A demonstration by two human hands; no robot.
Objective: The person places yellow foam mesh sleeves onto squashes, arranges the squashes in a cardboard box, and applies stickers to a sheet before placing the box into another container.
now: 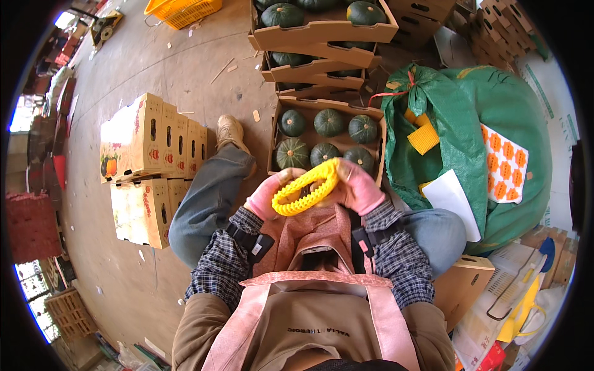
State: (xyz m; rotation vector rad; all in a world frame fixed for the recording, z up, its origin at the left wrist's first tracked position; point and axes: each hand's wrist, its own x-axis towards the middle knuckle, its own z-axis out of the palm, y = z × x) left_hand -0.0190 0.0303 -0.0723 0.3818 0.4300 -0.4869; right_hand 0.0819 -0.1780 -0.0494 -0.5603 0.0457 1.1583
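A yellow foam net sleeve (326, 178) is stretched into a loop between my two hands, above my lap. My left hand (270, 193), in a pink glove, is closed on its left end. My right hand (360, 187), gloved in pink too, pinches the opposite end. Just beyond them lies an open cardboard box (382, 148) holding several dark green pumpkins (328, 123) in rows. The nearest pumpkins sit close to my fingers, with their lower parts hidden.
Behind it stand stacked boxes (322, 37) of pumpkins. A green sack (513, 123) at right holds yellow foam nets (424, 138); a sheet of orange stickers (504, 164) rests on it. Printed cartons (133, 145) stand left of my leg. A yellow crate (182, 12) is at the far left.
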